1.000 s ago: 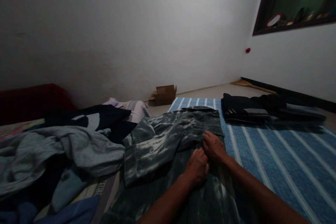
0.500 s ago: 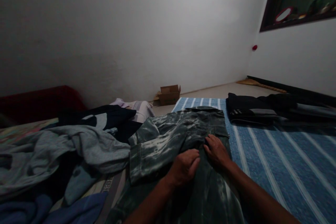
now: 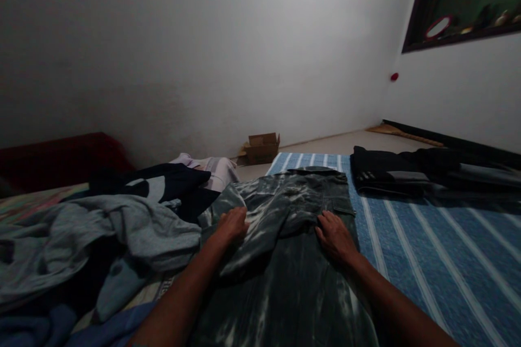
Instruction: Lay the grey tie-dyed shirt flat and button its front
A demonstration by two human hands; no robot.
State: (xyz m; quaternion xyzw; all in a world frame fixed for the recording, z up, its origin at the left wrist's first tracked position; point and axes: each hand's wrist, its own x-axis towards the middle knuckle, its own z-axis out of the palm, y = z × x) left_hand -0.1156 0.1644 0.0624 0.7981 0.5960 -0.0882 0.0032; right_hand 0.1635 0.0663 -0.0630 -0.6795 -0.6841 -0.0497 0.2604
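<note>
Item in hand: we see a dark green, bleach-mottled jacket (image 3: 285,238) spread flat, collar end away from us, lying partly on a blue mat with white stripes (image 3: 427,244) and partly on the patterned bedding to its left. Our left hand (image 3: 233,225) rests palm down on the jacket's folded-over sleeve near its left edge, fingers stretched flat and gripping nothing that we can make out. Our right hand (image 3: 334,236) lies palm down on the jacket's right side, just below a flap pocket, fingers spread and pressing the cloth, not closed around it. The two hands sit well apart across the garment's width. Surroundings: to the left, touching the jacket's sleeve, a loose heap of grey clothing (image 3: 89,244); behind it a black garment with a pale print (image 3: 158,187) and a pale lilac cloth (image 3: 207,165). At far left, a dark red cushion or bolster (image 3: 61,160) against the white wall. On the mat's far right, a row of folded black garments (image 3: 407,173), apart from the jacket. Beyond the mat, on the floor at the wall's foot, an open cardboard box (image 3: 260,147). Upper right: a dark-framed window or niche (image 3: 459,5); its contents are too dim for us to identify.
</note>
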